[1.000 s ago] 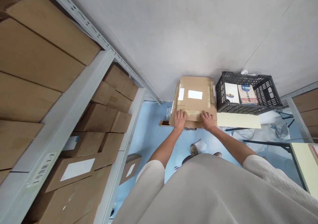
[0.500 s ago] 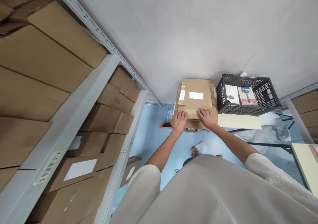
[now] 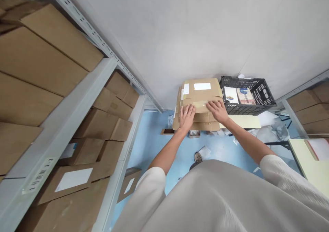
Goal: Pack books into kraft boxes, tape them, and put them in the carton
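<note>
A flattened cardboard box (image 3: 202, 96) with white labels and tape lies on top of a stack of flattened cardboard (image 3: 205, 126) against the wall. My left hand (image 3: 187, 116) rests on its near left edge, fingers spread. On the near right edge lies my right hand (image 3: 218, 110), fingers apart and stretched over the cardboard. The thumbs' undersides are hidden. Just right of the stack stands a black plastic crate (image 3: 248, 94) holding a white item (image 3: 231, 94) and a printed package (image 3: 245, 96).
Shelves (image 3: 102, 84) with brown boxes (image 3: 56, 53) line the left side. A pale table (image 3: 312, 160) stands at the right, near another shelf of boxes (image 3: 316, 110). Clear plastic (image 3: 266, 133) and small open boxes lie on the blue floor (image 3: 185, 153).
The top cardboard has shifted away toward the wall and tilted a little, baring more of the layers beneath. Both hands have moved with it. The view has shifted slightly to the right.
</note>
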The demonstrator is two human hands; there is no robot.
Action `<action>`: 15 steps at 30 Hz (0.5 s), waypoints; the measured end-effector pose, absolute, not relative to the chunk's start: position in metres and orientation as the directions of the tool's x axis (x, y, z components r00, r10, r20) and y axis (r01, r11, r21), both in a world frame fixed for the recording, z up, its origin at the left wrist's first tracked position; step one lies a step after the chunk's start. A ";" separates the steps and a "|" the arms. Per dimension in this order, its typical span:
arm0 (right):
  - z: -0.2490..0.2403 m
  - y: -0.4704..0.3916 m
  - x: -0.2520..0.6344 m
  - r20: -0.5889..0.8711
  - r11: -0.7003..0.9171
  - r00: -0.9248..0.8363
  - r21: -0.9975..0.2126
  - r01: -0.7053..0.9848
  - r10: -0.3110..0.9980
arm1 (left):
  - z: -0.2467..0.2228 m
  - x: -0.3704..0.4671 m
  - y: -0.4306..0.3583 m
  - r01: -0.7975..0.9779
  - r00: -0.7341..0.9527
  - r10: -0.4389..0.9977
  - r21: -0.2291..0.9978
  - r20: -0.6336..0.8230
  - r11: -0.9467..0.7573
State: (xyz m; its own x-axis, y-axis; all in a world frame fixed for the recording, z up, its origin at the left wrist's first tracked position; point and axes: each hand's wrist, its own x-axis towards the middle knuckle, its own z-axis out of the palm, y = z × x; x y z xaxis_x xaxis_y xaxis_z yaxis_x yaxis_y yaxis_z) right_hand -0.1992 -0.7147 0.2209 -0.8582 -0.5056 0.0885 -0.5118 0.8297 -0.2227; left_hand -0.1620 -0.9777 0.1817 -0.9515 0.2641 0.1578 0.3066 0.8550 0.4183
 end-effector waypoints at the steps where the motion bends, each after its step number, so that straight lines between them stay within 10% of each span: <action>1: 0.227 -0.705 -0.195 0.106 0.836 -0.863 -0.215 -0.504 -0.493 | 0.187 -0.161 -0.969 0.331 -0.943 0.281 0.417 0.177 0.847; 15: 0.258 -0.495 -0.049 0.220 0.957 -0.968 -0.231 -0.173 -0.122 | 0.223 -0.124 -0.749 0.691 -0.721 0.639 0.344 0.268 0.635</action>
State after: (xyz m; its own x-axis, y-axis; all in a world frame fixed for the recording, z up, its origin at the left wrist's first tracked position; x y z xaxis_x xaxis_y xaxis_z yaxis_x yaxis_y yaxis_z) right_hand -0.0485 -0.4950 0.2582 -0.9679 -0.1222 0.2196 -0.1732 0.9575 -0.2307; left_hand -0.1236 -0.7492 0.2232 -0.7211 0.6390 0.2677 0.6911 0.6355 0.3444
